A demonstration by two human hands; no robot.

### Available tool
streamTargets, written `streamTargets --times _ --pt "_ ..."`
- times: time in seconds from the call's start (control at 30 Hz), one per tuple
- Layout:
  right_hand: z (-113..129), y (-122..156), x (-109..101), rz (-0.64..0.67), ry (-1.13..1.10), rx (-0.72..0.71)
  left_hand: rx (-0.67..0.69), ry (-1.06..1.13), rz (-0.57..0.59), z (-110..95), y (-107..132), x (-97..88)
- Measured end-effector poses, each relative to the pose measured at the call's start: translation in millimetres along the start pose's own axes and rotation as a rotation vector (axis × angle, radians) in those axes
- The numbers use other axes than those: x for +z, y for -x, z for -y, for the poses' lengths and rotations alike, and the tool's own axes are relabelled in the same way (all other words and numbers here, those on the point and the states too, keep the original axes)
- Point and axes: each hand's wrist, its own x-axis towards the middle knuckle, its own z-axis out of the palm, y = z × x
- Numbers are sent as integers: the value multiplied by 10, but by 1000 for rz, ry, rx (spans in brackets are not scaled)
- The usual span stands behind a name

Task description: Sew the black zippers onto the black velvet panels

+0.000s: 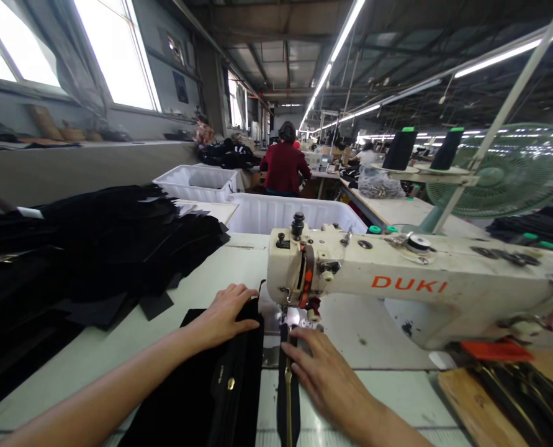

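Observation:
My left hand (227,316) lies on a stack of black fabric pieces (197,372), its thumb spread from its fingers; a small gold emblem (231,384) shows on the cloth. Right of the stack, a black zipper with gold teeth (288,397) runs lengthwise toward the sewing machine's needle area (291,315). My right hand (327,369) has its fingertips on the zipper just in front of the presser foot; its thumb is hidden. The cream sewing machine (350,273), lettered DUKI, stands across the table (350,403).
A large heap of black fabric pieces (118,248) covers the left side. White plastic bins (295,212) stand behind the table. At right are more zippers (513,397) on a wooden board, black thread cones (400,149) and a green fan (497,174). A person in dark red (285,164) sits ahead.

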Motion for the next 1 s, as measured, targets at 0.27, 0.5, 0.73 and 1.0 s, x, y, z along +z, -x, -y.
streamTargets --times 0.27,0.5,0.73,1.0 --pt "27 6 -21 -15 -10 18 -19 116 -6 -256 -113 156" --pt "48 -13 -36 -28 -6 8 118 -57 -174 -529 406 313" --pt "32 4 -2 -65 32 -9 259 -198 -28 -584 581 448" --pt "19 5 31 -123 96 -62 250 -140 -14 -622 516 394"
